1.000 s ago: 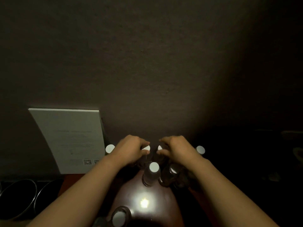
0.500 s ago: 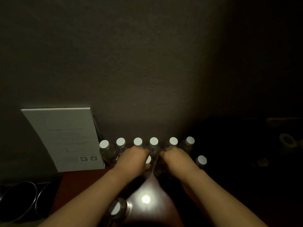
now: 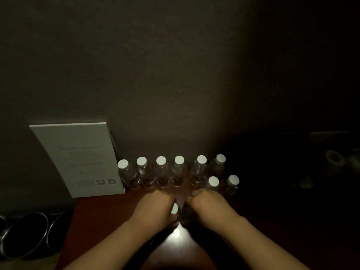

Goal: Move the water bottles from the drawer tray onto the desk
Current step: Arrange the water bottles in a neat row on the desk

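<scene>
While your left hand (image 3: 155, 208) curls shut on a bottle (image 3: 174, 209) at lower centre, your right hand (image 3: 209, 206) fisted beside it, its hold unclear, six bottles (image 3: 161, 171) rowed above on the desk (image 3: 101, 221), card (image 3: 78, 158) at left.

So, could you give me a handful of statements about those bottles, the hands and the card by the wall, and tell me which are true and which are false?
1. Six white-capped bottles stand in the back row along the wall. True.
2. The white card lies flat on the desk. False: it stands propped against the wall.
3. The left hand and right hand are close together, near a bottle cap between them. True.
4. Every bottle has a red cap. False: all visible caps are white.
5. Metal bowls sit at the lower left. True.
</scene>
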### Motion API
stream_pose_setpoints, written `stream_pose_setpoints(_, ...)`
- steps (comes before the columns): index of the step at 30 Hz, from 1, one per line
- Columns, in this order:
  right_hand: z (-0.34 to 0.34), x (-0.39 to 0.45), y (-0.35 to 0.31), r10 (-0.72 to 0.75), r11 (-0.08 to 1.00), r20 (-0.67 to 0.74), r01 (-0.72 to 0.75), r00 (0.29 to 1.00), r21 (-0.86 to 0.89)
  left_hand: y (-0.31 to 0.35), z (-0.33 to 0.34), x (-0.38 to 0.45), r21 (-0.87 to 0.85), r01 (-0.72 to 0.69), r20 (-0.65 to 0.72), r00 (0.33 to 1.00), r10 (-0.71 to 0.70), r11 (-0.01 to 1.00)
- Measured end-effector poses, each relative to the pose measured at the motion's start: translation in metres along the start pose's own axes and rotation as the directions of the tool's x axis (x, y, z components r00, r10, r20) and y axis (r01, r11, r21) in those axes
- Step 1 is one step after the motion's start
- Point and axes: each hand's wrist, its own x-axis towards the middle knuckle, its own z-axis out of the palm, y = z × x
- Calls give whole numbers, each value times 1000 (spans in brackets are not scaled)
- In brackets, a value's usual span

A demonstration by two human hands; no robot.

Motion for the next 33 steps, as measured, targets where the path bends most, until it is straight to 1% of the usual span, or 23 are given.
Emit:
stream_pose_setpoints(3,-3,-1,5,-24,999,-11,23,1000,-46,-4,-4,2,-17,-51,-5,999,51,999)
stream_pose_setpoints(6,-16,2,15,-8,1000,15,8,1000,4,-12,-9,12,-98,-109,-44,994,105,989)
stream_pose_setpoints(7,-23,5,19,18,999,-4,-18,1000,35,-14,-13,17,-120,-112,-75,992,103,987)
stream_pose_setpoints(10,-41,24,43,155,986,-160,-142,975,92,-24,-23,45,-96,-78,-241,969,53,992)
stream_pose_setpoints(12,-50,41,57,283,958,-244,-263,928,113,-30,-29,65,-118,-65,-328,944,23,991)
stream_pose_setpoints(13,-54,49,61,332,942,-258,-306,907,136,-33,-31,75,-132,-72,-342,939,23,989)
stream_pose_setpoints(15,-55,66,67,392,918,-234,-361,890,165,-35,-33,90,-110,-94,-320,946,54,989)
stream_pose_setpoints(17,-53,79,69,427,901,-161,-402,890,164,-34,-33,102,-76,-102,-279,957,77,992)
stream_pose_setpoints(20,-46,89,71,468,873,-68,-448,881,193,-36,-33,112,-80,-78,-230,972,58,994)
stream_pose_setpoints(23,-44,94,74,481,853,-30,-459,876,249,-39,-35,116,-85,-55,-163,986,40,995)
stream_pose_setpoints(26,-43,94,72,471,854,-46,-442,881,273,-39,-35,118,-103,-36,-149,989,21,994)
stream_pose_setpoints(29,-44,91,68,432,884,-83,-403,898,238,-39,-36,118,-123,-20,-154,988,1,992)
stream_pose_setpoints(33,-46,84,67,378,908,-87,-351,922,231,-38,-37,118,-141,-6,-134,991,-13,990)
